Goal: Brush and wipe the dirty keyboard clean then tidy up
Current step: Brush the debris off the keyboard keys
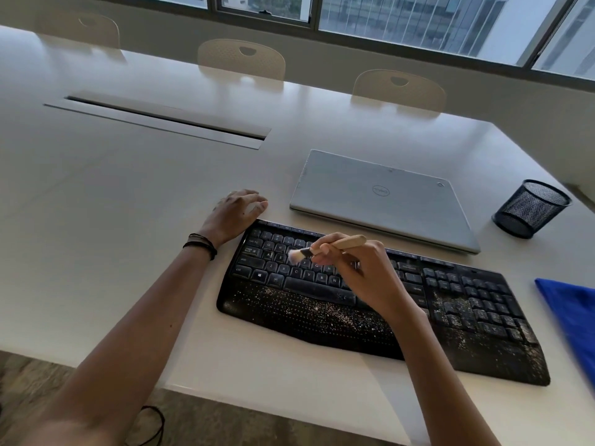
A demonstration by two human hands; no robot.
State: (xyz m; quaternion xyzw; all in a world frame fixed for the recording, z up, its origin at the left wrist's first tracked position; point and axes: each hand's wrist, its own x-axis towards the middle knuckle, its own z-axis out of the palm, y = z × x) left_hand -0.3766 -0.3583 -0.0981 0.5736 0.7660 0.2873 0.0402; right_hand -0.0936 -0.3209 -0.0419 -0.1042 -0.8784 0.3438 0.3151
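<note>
A black keyboard [476,320] lies on the white table [128,220], with pale crumbs scattered over its palm rest and number pad. My right hand [357,272] holds a small wooden-handled brush [347,243] above the letter keys. The brush's pale bristles touch the keys left of centre. My left hand [235,214] rests at the keyboard's far left corner, fingers loosely spread on the table. A blue cloth [576,320] lies at the right edge, beside the keyboard.
A closed silver laptop [380,197] lies just behind the keyboard. A black mesh pen cup [531,209] stands to its right. A cable slot [161,120] runs across the table at the back left. Beige chairs [241,57] line the far side.
</note>
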